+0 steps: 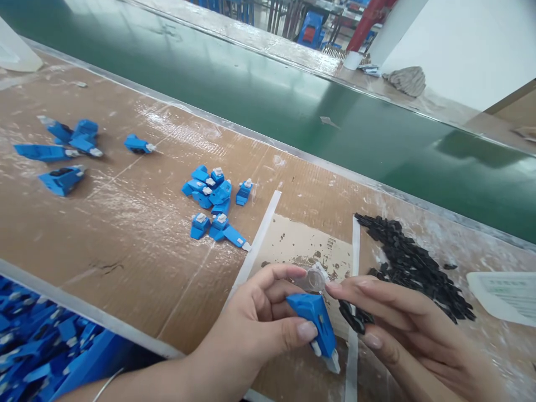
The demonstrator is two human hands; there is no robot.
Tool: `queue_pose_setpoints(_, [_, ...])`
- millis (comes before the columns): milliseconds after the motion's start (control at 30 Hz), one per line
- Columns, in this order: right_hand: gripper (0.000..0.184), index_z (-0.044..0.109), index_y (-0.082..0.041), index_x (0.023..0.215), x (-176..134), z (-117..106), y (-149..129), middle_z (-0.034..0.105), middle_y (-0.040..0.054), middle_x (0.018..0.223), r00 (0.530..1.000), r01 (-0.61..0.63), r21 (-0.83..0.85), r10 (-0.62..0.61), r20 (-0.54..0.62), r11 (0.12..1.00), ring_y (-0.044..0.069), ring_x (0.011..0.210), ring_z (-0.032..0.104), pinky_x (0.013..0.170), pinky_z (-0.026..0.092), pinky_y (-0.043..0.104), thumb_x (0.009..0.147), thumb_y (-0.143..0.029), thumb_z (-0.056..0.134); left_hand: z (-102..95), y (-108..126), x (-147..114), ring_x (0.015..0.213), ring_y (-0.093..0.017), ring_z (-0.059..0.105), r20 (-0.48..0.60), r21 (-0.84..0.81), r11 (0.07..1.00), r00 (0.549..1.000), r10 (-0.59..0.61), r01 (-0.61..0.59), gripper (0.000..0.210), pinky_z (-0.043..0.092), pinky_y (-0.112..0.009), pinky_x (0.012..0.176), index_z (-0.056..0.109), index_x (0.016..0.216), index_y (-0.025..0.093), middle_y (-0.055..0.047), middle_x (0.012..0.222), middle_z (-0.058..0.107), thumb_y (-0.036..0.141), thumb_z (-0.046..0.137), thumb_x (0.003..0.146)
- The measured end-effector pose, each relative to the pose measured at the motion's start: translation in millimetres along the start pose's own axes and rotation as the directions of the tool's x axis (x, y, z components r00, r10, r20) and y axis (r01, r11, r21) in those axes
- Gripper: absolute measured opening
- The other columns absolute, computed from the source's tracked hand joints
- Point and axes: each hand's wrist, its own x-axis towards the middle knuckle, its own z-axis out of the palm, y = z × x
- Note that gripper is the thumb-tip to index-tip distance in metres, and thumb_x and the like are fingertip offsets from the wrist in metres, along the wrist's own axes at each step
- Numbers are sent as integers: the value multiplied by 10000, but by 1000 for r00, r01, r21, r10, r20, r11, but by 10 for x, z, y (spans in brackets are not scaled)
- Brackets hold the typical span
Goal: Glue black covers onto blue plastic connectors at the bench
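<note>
While the left hand (pixel 255 321) curls partly closed, gripping an angular blue part with pale tips (pixel 324 324) between thumb and fingers, the right hand (pixel 414 329) pinches a small, glossy black piece (pixel 354 317) in its nearly closed fingertips. Both items are just beside each other above the brown bench (pixel 151 285); I cannot tell whether they touch. Beyond the right hand lies a heap of black pieces (pixel 408 259), and further left sit 2 loose groups of blue-and-white parts (pixel 220 192).
</note>
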Motion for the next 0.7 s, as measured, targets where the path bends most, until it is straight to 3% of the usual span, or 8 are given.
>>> queue_pose_setpoints(167, [286,653,-354,1166,31,44,-41,764,-16,1110,1000,21,87,-23,18,996,202,1120,702,909,625,305,939,-182,634,-5,-29,-6,827,-88,690,33,-34,999,999,-20,21,378,548,-186,754,649,1043,154,-36,959,760,104,874,744])
queue_pose_setpoints(433, [340,657,-392,1176,49,45,-20,757,-31,1116,995,66,135,-76,71,989,189,1119,694,849,643,283,927,-161,639,1,-36,-19,799,-76,694,35,-61,998,999,-17,19,353,553,-174,736,656,1019,160,-15,924,761,123,879,747])
queue_pose_setpoints(700, [252,701,-365,1170,48,66,51,737,4,1197,975,182,64,-188,116,981,209,1167,681,922,622,301,962,-240,630,42,-20,-36,751,-83,689,-54,-9,999,997,-53,52,326,541,-177,717,693,923,145,-10,842,763,189,921,695])
